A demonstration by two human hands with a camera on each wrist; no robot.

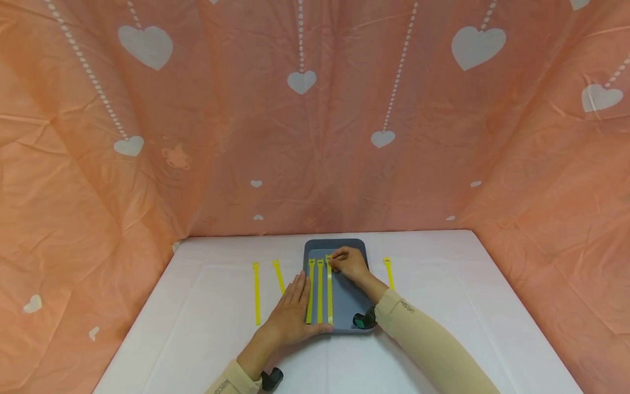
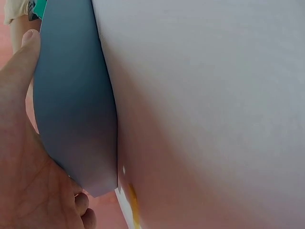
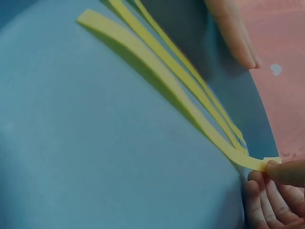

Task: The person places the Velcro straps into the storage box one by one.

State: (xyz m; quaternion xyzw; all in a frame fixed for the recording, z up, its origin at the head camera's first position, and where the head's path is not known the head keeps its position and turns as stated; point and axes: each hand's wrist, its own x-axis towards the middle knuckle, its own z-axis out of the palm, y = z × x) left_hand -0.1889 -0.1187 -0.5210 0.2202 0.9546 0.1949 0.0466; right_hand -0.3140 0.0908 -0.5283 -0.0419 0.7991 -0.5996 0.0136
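Evidently light and limp, the yellow strip (image 3: 157,78) on the grey tray (image 1: 350,306) is pinched at its far end by the right hand (image 1: 350,265), while the left hand (image 1: 294,312), fingers flat, steadies the tray's near-left edge.

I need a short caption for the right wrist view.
Right hand pinches the end of a yellow strip lying on the grey tray.

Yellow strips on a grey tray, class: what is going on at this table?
A person works at a white table with both bare hands. The right hand pinches the far end of the third yellow strip, which lies on the grey tray beside two other strips. The left hand rests flat at the tray's left edge, thumb along its near rim. Three more yellow strips lie on the table: two to the left, one to the right.
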